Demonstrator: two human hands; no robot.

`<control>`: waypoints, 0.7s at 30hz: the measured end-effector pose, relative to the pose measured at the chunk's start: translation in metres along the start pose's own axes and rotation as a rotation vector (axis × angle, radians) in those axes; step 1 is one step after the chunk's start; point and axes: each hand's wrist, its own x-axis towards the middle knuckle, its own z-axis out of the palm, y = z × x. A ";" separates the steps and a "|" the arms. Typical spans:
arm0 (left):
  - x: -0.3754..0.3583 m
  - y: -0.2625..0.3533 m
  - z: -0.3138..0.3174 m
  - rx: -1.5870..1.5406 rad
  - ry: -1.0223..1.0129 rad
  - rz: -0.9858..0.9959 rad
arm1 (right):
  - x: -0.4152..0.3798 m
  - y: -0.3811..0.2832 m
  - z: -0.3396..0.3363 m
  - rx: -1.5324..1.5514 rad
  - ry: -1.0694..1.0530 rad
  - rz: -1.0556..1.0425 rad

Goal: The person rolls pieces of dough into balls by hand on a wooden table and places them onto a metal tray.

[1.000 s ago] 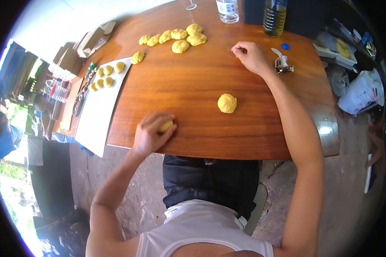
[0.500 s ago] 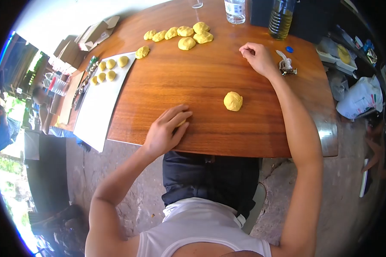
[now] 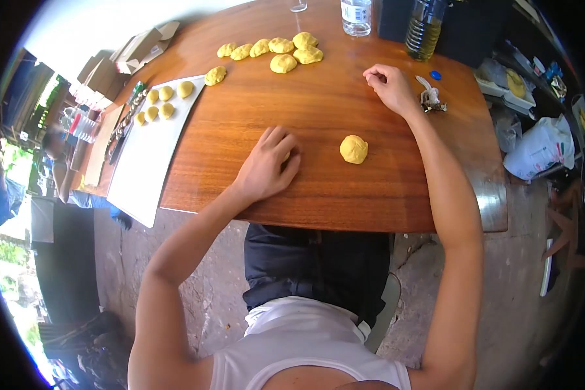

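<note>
My left hand (image 3: pixel 270 164) is curled over a small piece of yellow dough (image 3: pixel 286 156) on the wooden table (image 3: pixel 240 140), and the fingers hide most of it. To its right a round yellow dough ball (image 3: pixel 353 149) sits by itself. My right hand (image 3: pixel 391 90) rests on the table above that ball, fingers bent together; whatever they may hold is hidden. Several yellow dough lumps (image 3: pixel 281 45) lie at the far side of the table. On a white tray (image 3: pixel 140 162) at the left are several smaller dough pieces (image 3: pixel 166 93).
At the back stand a clear bottle (image 3: pixel 356 18) and a bottle of yellowish liquid (image 3: pixel 424 32). A blue cap (image 3: pixel 435 75) and a crumpled wrapper (image 3: pixel 430 97) lie right of my right hand. Cardboard boxes (image 3: pixel 140 51) are at the left, and a white bag (image 3: pixel 539 148) hangs at the right.
My left hand has moved up and slightly right over the table, its fingers more curled over the dough. My right hand has stayed in place.
</note>
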 end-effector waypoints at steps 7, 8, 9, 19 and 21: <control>-0.070 0.002 -0.027 0.090 0.145 -0.103 | 0.005 0.003 0.002 -0.014 -0.012 -0.025; -0.059 -0.006 -0.027 0.151 0.139 -0.115 | 0.006 0.004 0.002 -0.002 -0.021 -0.037; -0.046 -0.016 -0.028 0.209 0.136 -0.127 | 0.007 0.005 0.002 0.006 -0.028 -0.050; 0.011 -0.011 0.015 0.066 0.210 -0.037 | 0.006 0.013 0.005 0.009 -0.011 0.008; -0.024 0.010 -0.005 0.084 0.145 -0.127 | 0.005 0.011 0.003 -0.002 -0.011 0.021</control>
